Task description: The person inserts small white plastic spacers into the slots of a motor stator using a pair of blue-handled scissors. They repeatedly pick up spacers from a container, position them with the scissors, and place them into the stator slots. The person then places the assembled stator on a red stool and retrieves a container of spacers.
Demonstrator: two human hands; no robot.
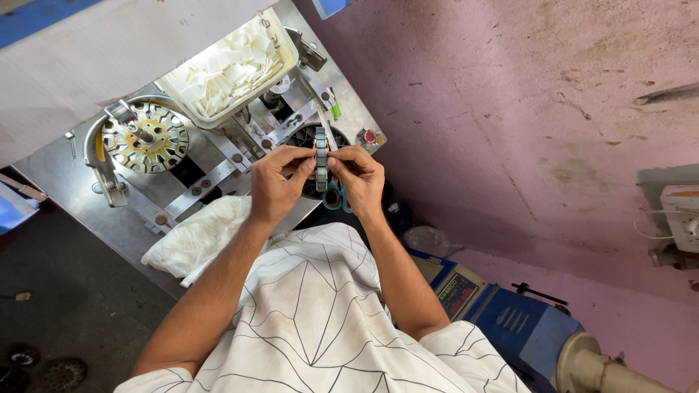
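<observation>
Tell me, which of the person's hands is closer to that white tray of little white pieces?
Left. The left hand is just below the white tray; the right hand is farther off to its right, both pinching a ring-shaped metal part.

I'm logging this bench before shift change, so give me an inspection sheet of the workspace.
Surface: metal machine table, fixtures bolted on.
Job's things: slotted ring stack held edge-on between both hands; second slotted core mounted on the fixture.
Clutter: tray of white slips, white cloth, blue-handled scissors.
Grippers: left hand and right hand pinch the stack.
Cables: white wires by the wall socket.
Surroundings: pink wall, blue machine.
</observation>
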